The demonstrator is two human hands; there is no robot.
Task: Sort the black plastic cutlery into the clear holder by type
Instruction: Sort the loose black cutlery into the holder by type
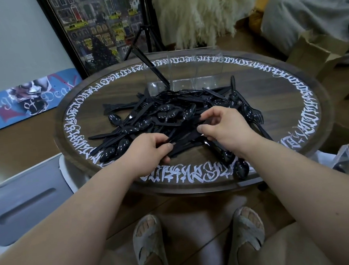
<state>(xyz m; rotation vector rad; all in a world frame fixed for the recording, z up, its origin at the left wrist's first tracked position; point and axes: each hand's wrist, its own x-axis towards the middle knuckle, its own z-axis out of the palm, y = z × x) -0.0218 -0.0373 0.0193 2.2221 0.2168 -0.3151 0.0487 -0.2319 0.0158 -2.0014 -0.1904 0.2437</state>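
A heap of black plastic cutlery point(168, 116), spoons, forks and knives mixed, covers the middle of the round wooden table point(292, 92). Behind the heap stands the clear holder point(201, 66) with one black knife point(148, 64) leaning in its left compartment. My left hand point(148, 151) grips several black pieces at the near edge of the heap, thumb and fingers curled round them. My right hand point(221, 124) pinches the same bundle of black pieces a little further right, fingers bent over the heap.
The table has a ring of white lettering under glass. A grey-white stool point(27, 200) stands at the left, a skateboard deck point(25, 99) and framed picture point(101, 28) lean behind, cardboard boxes point(318, 52) sit at the right. My slippered feet are below the table's front edge.
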